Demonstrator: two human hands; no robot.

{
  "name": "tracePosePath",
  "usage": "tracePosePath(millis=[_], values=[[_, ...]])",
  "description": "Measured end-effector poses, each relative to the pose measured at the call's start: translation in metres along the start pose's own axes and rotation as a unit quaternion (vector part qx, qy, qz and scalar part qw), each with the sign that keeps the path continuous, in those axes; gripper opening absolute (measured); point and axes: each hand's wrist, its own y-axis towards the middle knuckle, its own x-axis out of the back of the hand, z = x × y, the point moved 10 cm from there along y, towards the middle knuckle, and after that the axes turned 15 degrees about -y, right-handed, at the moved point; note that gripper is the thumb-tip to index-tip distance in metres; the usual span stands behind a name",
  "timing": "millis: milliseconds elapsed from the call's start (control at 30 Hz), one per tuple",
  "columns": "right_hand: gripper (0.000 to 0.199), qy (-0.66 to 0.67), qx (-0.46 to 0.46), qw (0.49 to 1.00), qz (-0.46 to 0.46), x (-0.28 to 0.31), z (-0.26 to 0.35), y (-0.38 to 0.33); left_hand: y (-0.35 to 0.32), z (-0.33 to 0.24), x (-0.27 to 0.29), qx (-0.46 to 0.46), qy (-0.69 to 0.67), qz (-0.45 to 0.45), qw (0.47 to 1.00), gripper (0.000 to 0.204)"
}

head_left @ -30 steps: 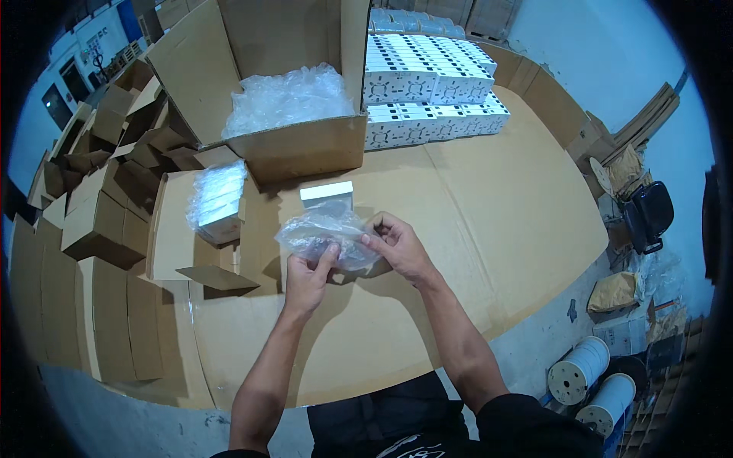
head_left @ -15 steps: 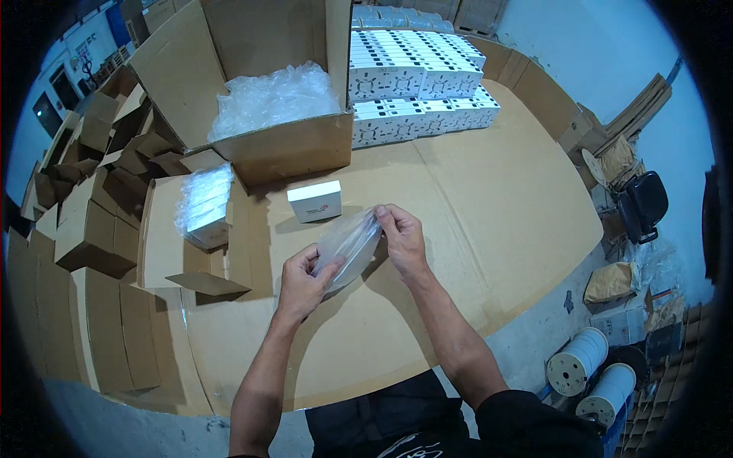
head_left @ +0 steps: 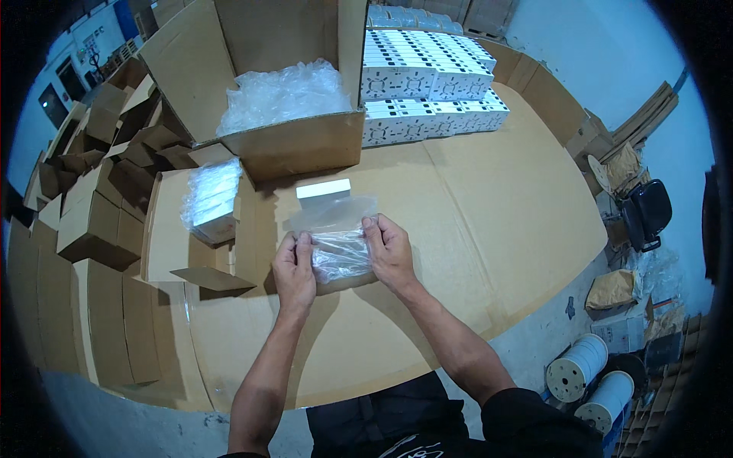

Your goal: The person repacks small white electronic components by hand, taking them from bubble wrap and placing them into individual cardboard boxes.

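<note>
Cardboard-covered table (head_left: 466, 221), with stacked boxes (head_left: 427, 82) and a big carton (head_left: 305, 143) along the far side. Holding a clear bag (head_left: 341, 256), spread flat and roughly square, pinched narrowly at opposite edges by left hand (head_left: 295, 269) and right hand (head_left: 392, 255). Half a second ago, had it drawn out aslant; now looks straightened, judging by the even spread. Keeping both hands busy, so neither to spare for the white box (head_left: 324, 188) just beyond, partly behind the bag's upper edge. Off left, wrapped boxes (head_left: 213, 197) in a small carton (head_left: 163, 244).

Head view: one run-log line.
left hand: holds clear bag, left edge | right hand: holds bag, right edge | white box: partly behind bag
</note>
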Motion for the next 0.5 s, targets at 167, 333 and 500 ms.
tracePosePath(millis=[167,333,500], values=[[0.039,-0.059,-0.006,0.998,-0.015,0.005,-0.004,-0.001,0.009,-0.006,0.011,-0.008,0.016,0.003,1.000,0.029],[0.042,-0.024,-0.014,0.999,-0.040,0.015,-0.005,0.000,0.014,0.008,0.027,0.078,-0.150,0.007,0.986,0.026],[0.042,-0.079,-0.002,0.997,0.014,0.002,0.011,-0.007,0.010,0.001,0.014,0.012,0.003,0.023,1.000,0.033]])
